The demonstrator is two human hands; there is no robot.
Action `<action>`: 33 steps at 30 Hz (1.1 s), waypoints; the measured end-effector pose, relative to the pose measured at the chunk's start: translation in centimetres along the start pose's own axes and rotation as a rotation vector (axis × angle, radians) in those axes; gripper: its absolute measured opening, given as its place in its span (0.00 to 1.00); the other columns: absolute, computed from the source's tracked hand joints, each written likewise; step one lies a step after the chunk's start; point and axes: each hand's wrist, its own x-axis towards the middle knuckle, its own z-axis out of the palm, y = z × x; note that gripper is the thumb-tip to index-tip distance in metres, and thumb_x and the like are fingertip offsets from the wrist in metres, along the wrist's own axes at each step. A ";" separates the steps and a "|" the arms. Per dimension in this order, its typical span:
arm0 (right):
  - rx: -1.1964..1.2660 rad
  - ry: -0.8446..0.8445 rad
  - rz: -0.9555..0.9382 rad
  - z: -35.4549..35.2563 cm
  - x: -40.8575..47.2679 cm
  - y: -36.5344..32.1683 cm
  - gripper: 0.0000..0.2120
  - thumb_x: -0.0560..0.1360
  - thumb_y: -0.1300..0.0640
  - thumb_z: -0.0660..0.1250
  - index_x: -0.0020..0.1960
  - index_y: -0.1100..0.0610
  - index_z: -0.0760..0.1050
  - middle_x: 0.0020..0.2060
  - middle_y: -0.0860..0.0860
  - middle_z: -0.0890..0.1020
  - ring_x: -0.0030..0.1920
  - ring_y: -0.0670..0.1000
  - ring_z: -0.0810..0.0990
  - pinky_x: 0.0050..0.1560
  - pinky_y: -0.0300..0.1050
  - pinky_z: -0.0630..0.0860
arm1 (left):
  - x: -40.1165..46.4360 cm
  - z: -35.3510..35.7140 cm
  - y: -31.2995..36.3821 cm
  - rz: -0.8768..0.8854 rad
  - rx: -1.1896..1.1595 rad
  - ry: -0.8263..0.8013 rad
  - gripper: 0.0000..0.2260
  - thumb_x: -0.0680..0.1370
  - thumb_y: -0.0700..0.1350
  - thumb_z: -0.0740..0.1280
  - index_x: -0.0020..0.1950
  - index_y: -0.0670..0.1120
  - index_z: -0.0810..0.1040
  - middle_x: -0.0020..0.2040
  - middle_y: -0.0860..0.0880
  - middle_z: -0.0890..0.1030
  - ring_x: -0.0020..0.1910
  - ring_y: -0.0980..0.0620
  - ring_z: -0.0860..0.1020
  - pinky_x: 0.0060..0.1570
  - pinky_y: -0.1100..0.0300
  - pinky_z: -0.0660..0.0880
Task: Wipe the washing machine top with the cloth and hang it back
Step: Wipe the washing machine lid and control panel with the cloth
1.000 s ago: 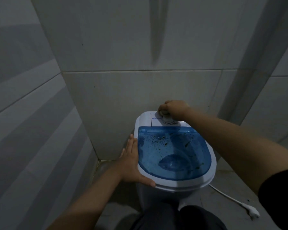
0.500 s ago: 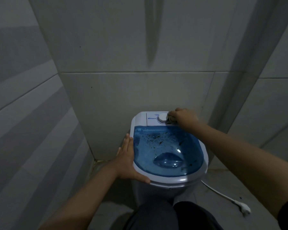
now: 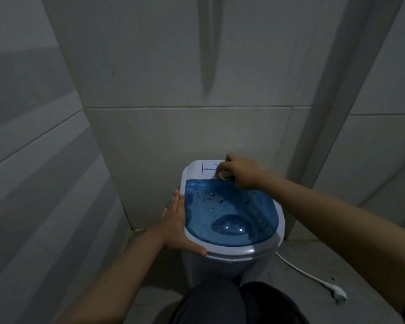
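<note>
A small white washing machine (image 3: pixel 243 252) stands in a tiled corner, its blue see-through lid (image 3: pixel 232 211) speckled with dark bits. My left hand (image 3: pixel 177 228) lies flat along the left rim, fingers straight and thumb hooked over the front edge, holding nothing. At the back, my right hand (image 3: pixel 243 171) is closed around a small pale wad that looks like the cloth (image 3: pixel 223 175). It presses the wad onto the white control panel (image 3: pixel 208 169) and covers the dial there.
Tiled walls close in behind and to the left of the machine. A white power cord runs across the floor on the right to a loose plug (image 3: pixel 337 292). My dark-trousered legs (image 3: pixel 220 302) are right against the machine's front.
My right hand slid right, off the dial, then came back left over it along the control panel. My left hand has stayed on the left rim.
</note>
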 end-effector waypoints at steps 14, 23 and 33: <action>-0.211 0.025 -0.040 2.1 3.1 -4.2 0.15 0.76 0.65 0.60 0.62 0.59 0.71 0.60 0.58 0.72 0.57 0.63 0.73 0.42 0.53 0.74 | 0.5 0.6 -0.5 0.017 0.012 0.024 0.71 0.50 0.76 0.71 0.75 0.53 0.28 0.77 0.51 0.29 0.74 0.49 0.27 0.68 0.45 0.34; -0.314 0.028 -0.040 2.1 0.1 -0.5 0.19 0.78 0.60 0.59 0.68 0.56 0.67 0.62 0.59 0.69 0.57 0.62 0.72 0.40 0.52 0.71 | 0.2 0.2 -0.2 -0.008 0.021 0.011 0.72 0.49 0.76 0.70 0.75 0.52 0.28 0.76 0.49 0.27 0.74 0.50 0.27 0.70 0.45 0.35; -0.157 -0.027 0.072 1.4 -1.3 4.6 0.21 0.75 0.62 0.62 0.67 0.52 0.70 0.59 0.57 0.72 0.55 0.61 0.74 0.47 0.53 0.74 | 0.1 0.1 -0.1 0.008 0.009 0.000 0.73 0.47 0.78 0.68 0.75 0.51 0.28 0.76 0.49 0.27 0.74 0.50 0.27 0.70 0.44 0.34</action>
